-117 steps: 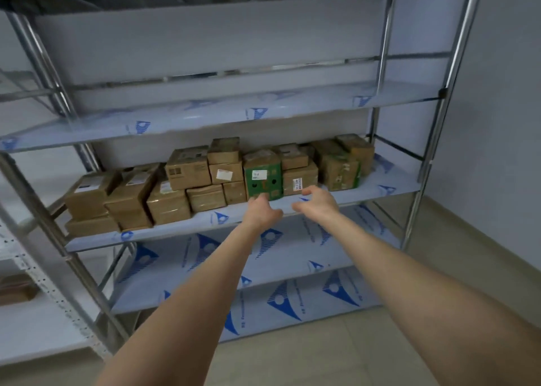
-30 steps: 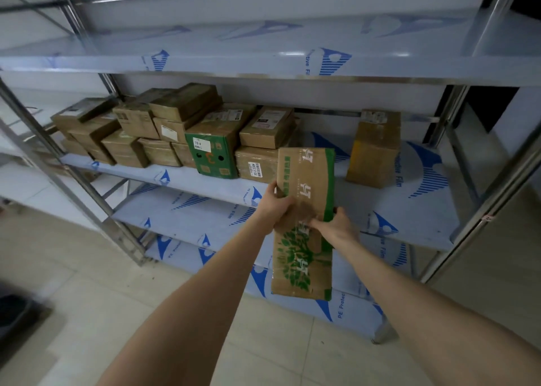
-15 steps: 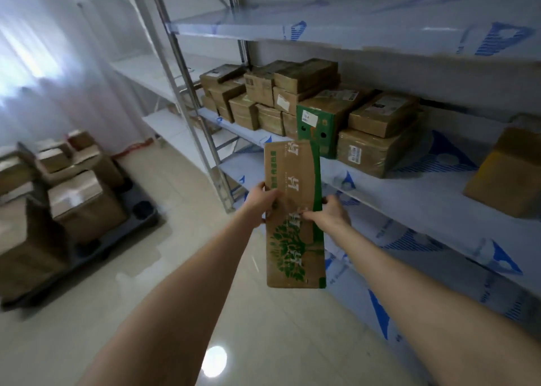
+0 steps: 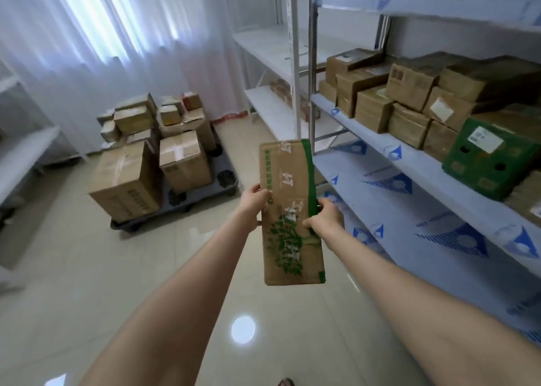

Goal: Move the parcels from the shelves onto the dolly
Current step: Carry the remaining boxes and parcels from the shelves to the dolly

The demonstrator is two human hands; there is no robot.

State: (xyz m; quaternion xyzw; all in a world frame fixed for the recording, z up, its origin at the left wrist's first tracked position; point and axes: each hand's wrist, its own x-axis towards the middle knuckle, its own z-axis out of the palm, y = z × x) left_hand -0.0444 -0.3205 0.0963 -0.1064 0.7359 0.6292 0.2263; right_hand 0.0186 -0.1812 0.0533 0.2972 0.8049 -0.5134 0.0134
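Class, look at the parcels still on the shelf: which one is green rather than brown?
The green box on the shelf at the picture's right, white label on top, round holes in front; its neighbours are plain brown cardboard.

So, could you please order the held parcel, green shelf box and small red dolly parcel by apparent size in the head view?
1. Held parcel, though nearness inflates it.
2. Green shelf box.
3. Small red dolly parcel.
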